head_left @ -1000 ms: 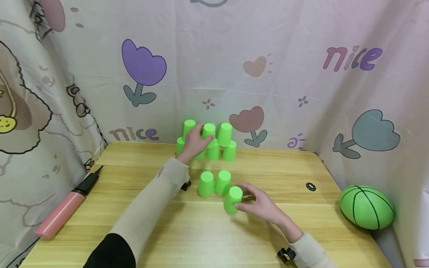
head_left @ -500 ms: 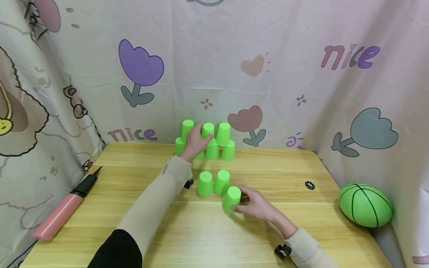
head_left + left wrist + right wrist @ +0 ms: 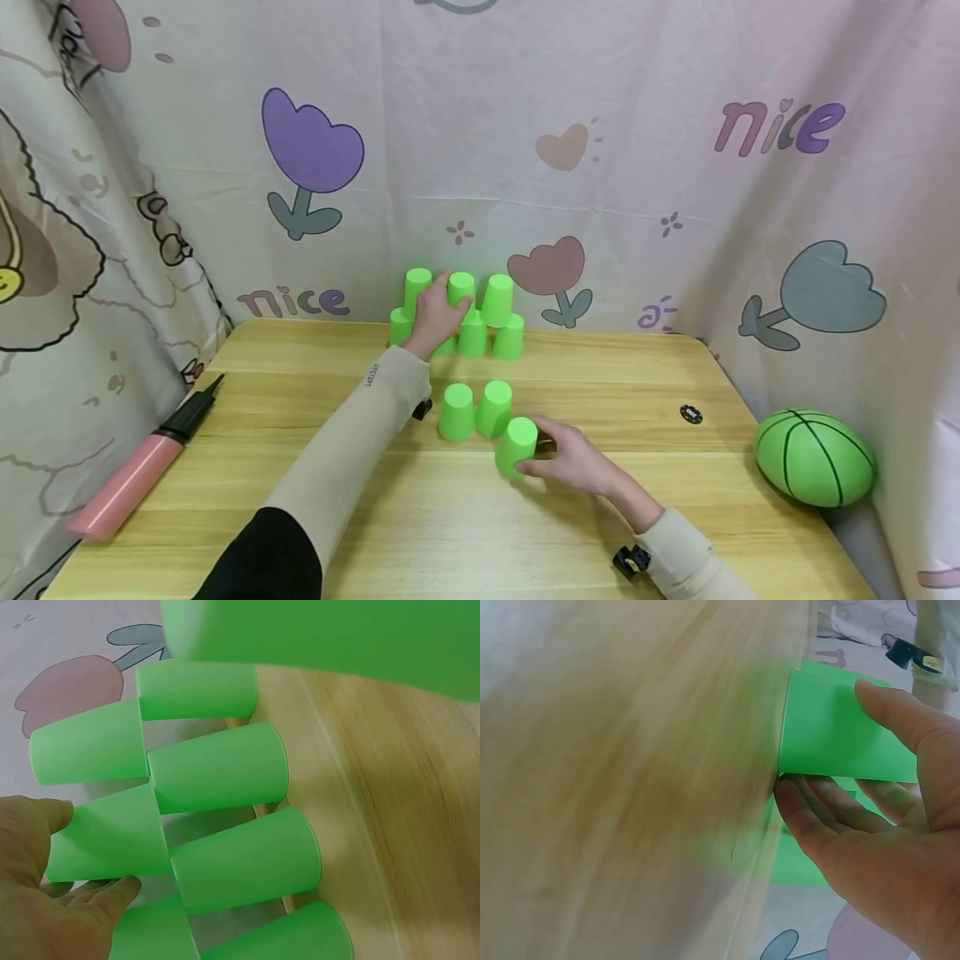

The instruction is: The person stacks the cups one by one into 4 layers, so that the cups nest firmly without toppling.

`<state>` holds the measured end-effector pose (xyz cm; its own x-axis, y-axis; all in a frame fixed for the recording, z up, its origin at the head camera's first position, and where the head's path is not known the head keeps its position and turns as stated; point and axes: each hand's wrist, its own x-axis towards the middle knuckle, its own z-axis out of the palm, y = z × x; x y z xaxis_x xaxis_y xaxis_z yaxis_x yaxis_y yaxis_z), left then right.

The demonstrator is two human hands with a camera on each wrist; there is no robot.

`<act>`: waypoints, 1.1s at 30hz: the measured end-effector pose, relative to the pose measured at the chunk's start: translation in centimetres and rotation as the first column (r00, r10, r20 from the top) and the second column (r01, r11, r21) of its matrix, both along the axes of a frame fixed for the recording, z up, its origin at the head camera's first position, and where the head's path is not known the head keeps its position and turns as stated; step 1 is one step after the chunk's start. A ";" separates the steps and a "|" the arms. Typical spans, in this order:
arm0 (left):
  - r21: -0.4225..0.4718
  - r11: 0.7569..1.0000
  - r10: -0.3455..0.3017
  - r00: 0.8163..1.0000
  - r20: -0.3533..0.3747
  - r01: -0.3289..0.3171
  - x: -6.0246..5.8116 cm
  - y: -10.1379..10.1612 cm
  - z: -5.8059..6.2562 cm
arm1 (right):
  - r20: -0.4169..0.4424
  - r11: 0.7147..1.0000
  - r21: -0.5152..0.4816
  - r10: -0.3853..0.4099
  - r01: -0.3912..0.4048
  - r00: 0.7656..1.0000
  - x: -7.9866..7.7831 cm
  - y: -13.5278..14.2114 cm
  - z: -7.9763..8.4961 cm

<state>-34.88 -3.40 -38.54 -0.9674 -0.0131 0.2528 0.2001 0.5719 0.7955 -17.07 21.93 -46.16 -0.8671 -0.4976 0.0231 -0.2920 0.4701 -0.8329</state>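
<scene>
At the back of the table, green cups stand upside down in two tiers. My left hand (image 3: 437,315) grips the middle cup (image 3: 461,287) of the upper tier. Seen from the left wrist, its thumb lies on one side of that cup (image 3: 112,832) and the fingers on the other. The upper tier's left cup (image 3: 417,287) and right cup (image 3: 498,300) flank it. Nearer the front, my right hand (image 3: 573,458) holds a cup (image 3: 516,446) between thumb and fingers. In the right wrist view this cup's (image 3: 825,727) wide rim is right at the tabletop.
Two upside-down cups stand just behind the right hand's cup, one left (image 3: 457,412) and one right (image 3: 494,408). A pink pump (image 3: 135,479) lies along the left edge. To the right are a black disc (image 3: 691,414) and a green ball (image 3: 814,458). A printed curtain (image 3: 465,158) hangs behind.
The head view has shifted slightly. My left forearm has moved a little to the right, its hand still at the middle upper cup. My right thumb and fingers have come slightly further round the front cup.
</scene>
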 end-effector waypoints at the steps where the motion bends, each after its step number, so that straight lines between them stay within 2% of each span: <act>1: -0.001 1.000 0.003 1.000 0.003 -0.003 0.0 0.0 0.0 | 0.000 1.000 0.000 0.000 0.000 1.000 0.0 0.0 0.0; 6: -0.017 1.000 0.007 1.000 0.002 -0.007 -0.2 0.0 -0.1 | 0.002 1.000 0.001 0.003 -0.003 1.000 0.1 0.0 0.0; 13: -0.007 1.000 -0.013 0.999 -0.041 0.013 -0.4 -0.2 -0.1 | -0.015 1.000 0.013 0.009 -0.009 1.000 0.1 0.1 0.0; 21: 0.022 0.999 -0.027 0.996 -0.089 0.030 -0.1 -0.1 0.7 | -0.020 1.000 0.028 -0.007 0.008 1.000 0.1 0.0 0.2; 23: 0.022 0.999 -0.027 0.994 -0.110 0.030 0.2 -0.1 1.1 | -0.023 0.999 0.032 -0.018 0.019 1.000 0.2 0.1 0.4; 26: 0.030 0.998 -0.041 0.983 -0.181 0.047 1.0 -0.4 1.9 | -0.030 0.999 0.018 -0.040 0.040 0.999 0.2 0.3 1.2; 30: 0.067 0.990 -0.097 0.954 -0.283 0.120 2.7 -1.4 2.6 | -0.088 0.997 -0.023 -0.071 0.069 0.994 0.0 0.8 2.9; 33: 0.079 0.980 -0.151 0.940 -0.305 0.183 4.1 -2.4 2.7 | -0.138 0.994 -0.048 -0.108 0.103 0.984 -0.4 1.1 4.4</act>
